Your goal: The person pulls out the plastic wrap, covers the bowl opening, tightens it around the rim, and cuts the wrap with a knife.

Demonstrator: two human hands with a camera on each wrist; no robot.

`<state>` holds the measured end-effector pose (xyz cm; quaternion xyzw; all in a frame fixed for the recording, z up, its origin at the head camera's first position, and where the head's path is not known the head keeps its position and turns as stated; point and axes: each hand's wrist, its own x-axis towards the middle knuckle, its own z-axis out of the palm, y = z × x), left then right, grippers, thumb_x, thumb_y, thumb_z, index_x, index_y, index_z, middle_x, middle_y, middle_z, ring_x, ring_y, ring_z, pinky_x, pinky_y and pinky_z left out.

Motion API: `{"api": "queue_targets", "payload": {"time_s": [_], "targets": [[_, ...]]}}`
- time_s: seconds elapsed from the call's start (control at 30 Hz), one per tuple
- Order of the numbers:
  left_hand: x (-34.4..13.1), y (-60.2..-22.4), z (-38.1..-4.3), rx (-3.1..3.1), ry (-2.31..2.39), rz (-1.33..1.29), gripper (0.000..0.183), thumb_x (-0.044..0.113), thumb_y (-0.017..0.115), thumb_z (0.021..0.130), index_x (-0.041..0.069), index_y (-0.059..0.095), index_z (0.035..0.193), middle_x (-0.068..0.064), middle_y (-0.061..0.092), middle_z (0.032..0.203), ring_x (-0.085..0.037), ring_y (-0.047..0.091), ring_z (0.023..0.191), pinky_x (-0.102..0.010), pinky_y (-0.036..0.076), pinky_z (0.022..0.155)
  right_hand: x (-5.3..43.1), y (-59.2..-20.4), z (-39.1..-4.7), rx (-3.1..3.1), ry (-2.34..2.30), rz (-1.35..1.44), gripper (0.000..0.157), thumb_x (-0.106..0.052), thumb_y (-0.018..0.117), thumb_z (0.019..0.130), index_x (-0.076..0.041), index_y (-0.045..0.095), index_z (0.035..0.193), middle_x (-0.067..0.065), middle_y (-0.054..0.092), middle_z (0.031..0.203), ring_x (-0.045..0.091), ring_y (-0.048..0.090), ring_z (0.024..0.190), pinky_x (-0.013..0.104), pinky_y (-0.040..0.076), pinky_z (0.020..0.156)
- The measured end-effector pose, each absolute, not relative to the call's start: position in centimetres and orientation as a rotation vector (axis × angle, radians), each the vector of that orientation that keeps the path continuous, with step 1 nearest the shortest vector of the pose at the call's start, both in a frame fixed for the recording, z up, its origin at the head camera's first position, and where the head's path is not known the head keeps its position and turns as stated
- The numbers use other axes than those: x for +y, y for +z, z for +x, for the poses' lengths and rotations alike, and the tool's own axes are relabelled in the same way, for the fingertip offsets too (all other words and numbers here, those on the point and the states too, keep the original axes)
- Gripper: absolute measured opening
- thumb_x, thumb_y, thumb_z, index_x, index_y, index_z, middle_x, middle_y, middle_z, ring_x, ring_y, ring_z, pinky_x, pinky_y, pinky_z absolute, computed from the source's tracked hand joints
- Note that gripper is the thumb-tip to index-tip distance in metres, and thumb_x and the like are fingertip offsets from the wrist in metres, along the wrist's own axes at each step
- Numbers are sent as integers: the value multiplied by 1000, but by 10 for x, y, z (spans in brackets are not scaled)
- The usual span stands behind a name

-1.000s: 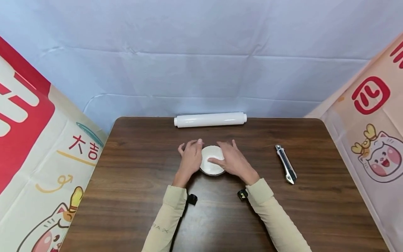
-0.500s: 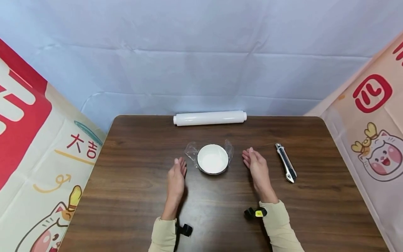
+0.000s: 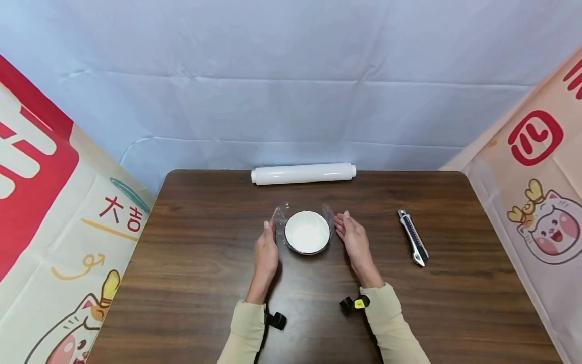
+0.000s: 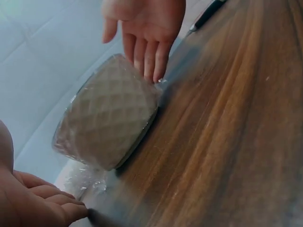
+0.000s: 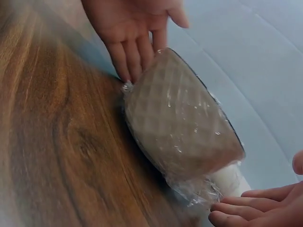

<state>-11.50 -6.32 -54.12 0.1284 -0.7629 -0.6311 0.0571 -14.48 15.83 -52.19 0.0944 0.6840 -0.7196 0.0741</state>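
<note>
A small bowl, white inside with a dark rim, stands upright on the wooden table. In the wrist views its outer wall shows a beige diamond pattern under clear, shiny cling film. Loose film bunches out at both sides of the bowl in the head view. My left hand is at the bowl's left, fingers extended, fingertips right by the crumpled film. On the other side my right hand faces it palm inward, fingers straight, tips close to the right-hand film. Neither hand grips anything.
A white roll lies along the table's far edge, in front of a pale cloth backdrop. A utility knife lies to the right of my right hand. Printed cloth panels flank the table.
Both hands were over the bowl's sides a second ago, then drew back and apart, uncovering it and the film ends. Since then they have moved inward again towards the bowl, which stays put.
</note>
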Motion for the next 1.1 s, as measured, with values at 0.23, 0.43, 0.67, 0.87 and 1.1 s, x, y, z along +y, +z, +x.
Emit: {"api": "queue_targets", "payload": {"time_s": [0.23, 0.43, 0.67, 0.87, 1.1], "targets": [[-62, -541, -128, -2424, -1865, 304, 73, 54, 21, 114, 0, 51, 153, -16, 53, 158, -30, 46, 152, -46, 33, 129, 147, -525, -150, 2227, -1988, 236, 69, -45, 31, 115, 12, 43, 153, 29, 48, 158, 40, 47, 151, 48, 36, 128], [-63, -539, -137, -2563, -1775, 258, 80, 62, 20, 111, 2, 51, 154, -15, 53, 159, -32, 46, 152, -50, 35, 128, 141, -526, -151, 2394, -1763, 196, 73, -55, 31, 113, 3, 53, 151, 19, 53, 158, 31, 40, 156, 48, 29, 131], [-61, -538, -139, -2561, -1421, 234, 72, 48, 26, 115, -8, 71, 126, -29, 67, 136, -46, 58, 131, -60, 43, 111, 143, -519, -148, 2471, -1714, 213, 71, -58, 33, 112, -2, 56, 150, 15, 55, 157, 29, 42, 155, 48, 30, 130], [-57, -534, -137, -2611, -1601, 307, 77, 61, 21, 112, 3, 52, 154, -16, 52, 159, -33, 47, 151, -50, 37, 127, 145, -517, -148, 2503, -1678, 204, 72, -60, 32, 111, -5, 52, 154, 13, 51, 161, 28, 40, 156, 49, 28, 131], [-57, -538, -148, -2679, -1666, 122, 81, 61, 12, 112, 6, 57, 151, -12, 57, 155, -31, 50, 149, -50, 38, 125, 138, -522, -151, 2474, -1705, 162, 73, -60, 32, 111, -4, 57, 150, 12, 55, 158, 28, 43, 154, 48, 32, 130]]}}
